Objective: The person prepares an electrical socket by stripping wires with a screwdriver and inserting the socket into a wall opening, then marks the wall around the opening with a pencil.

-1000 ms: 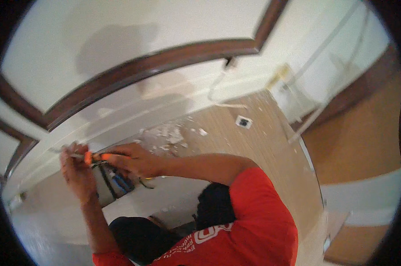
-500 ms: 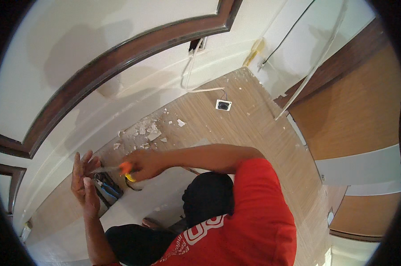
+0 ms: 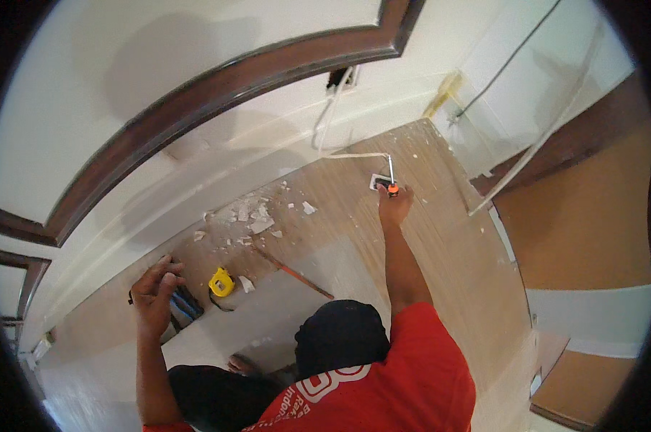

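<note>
Screwdriver (image 3: 393,189) sits in the right hand (image 3: 395,208), fingers gripping its handle, rod poking past them by a white plate (image 3: 374,181). Left hand (image 3: 154,294) curls; I can't tell if it's holding anything.

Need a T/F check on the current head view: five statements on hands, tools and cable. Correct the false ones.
1. The right grip holds an orange-handled tool. True.
2. The tape measure is in the left grip. False: it lies on the floor, apart from both.
3. A white cable runs from an opening in the wall down to the floor. True.
4. The left grip is the one at the white-edged plate. False: the right one is.
5. White fragments lie on the floor near the wall. True.
</note>
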`<state>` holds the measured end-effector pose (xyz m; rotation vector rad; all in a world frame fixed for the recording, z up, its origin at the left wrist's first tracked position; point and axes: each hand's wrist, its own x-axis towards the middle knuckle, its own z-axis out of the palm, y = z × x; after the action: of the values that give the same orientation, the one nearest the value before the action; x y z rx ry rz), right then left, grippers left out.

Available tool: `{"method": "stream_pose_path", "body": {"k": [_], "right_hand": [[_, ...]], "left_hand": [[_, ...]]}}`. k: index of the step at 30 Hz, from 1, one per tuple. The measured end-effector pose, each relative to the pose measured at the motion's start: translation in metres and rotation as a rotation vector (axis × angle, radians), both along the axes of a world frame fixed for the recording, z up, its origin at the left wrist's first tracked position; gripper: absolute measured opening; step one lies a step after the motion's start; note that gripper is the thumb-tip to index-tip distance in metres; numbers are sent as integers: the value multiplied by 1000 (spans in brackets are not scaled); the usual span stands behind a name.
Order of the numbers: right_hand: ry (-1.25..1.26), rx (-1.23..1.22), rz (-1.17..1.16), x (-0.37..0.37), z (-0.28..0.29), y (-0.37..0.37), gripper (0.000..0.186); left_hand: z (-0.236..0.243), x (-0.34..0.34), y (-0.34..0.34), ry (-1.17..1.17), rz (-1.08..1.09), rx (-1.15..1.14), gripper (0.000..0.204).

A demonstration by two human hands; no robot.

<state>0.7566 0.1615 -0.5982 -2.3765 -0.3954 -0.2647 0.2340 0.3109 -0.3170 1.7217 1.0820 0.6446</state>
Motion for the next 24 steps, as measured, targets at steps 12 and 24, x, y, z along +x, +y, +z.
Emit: {"method": "stream_pose_path", "body": {"k": [12,24], "right_hand": [[169,-10,-277,10,-19,69,52],[118,231,-72,-45,59,-18,34]], "left_hand": [[18,-12,-14,70,22,-33,37],[-4,58,-15,126,-151,-252,37]]}}
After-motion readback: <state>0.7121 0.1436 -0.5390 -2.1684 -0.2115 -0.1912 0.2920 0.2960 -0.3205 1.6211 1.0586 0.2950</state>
